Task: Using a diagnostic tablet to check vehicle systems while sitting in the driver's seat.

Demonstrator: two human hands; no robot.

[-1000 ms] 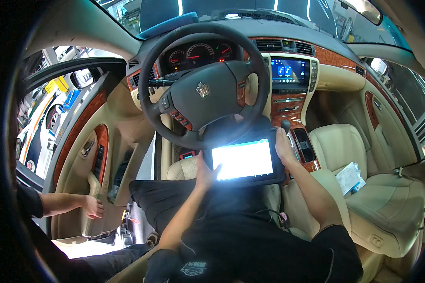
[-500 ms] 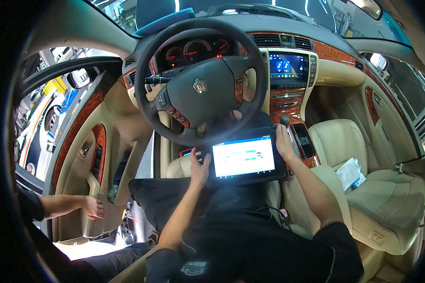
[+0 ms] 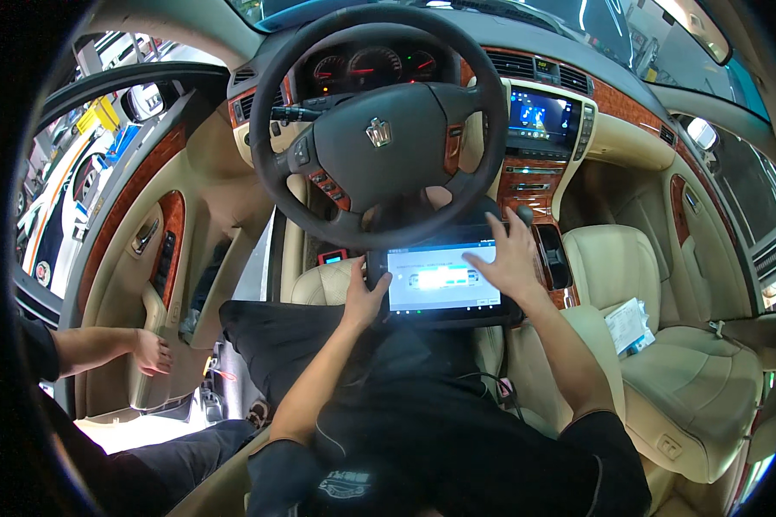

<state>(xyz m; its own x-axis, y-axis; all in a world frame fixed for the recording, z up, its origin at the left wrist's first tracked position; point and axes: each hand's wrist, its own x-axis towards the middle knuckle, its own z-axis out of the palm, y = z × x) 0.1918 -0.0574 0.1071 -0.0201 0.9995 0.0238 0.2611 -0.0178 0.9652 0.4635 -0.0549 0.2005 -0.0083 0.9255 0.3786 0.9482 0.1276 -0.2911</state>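
Note:
A black tablet [image 3: 431,297] with a bright lit screen rests on my lap, just below the steering wheel [image 3: 375,172]. My left hand [image 3: 365,297] grips its left edge, thumb along the frame. Over the tablet's right side hovers my right hand [image 3: 510,263], fingers spread and the thumb in front of the screen. Whether a fingertip touches the glass I cannot tell. Beside my left hand, a small red-framed device [image 3: 332,257] lies near the seat edge, partly hidden.
Another person's hand [image 3: 153,351] rests on the open driver's door [image 3: 138,284] at left. To the right are the gear knob [image 3: 525,213], the cup holder [image 3: 553,258] and a passenger seat [image 3: 690,370] with papers [image 3: 627,326] on it. A dashboard screen [image 3: 541,119] is lit.
My right hand has let go of the tablet's right edge and come over the screen with fingers spread. The tablet's picture has changed. The whole view has shifted slightly.

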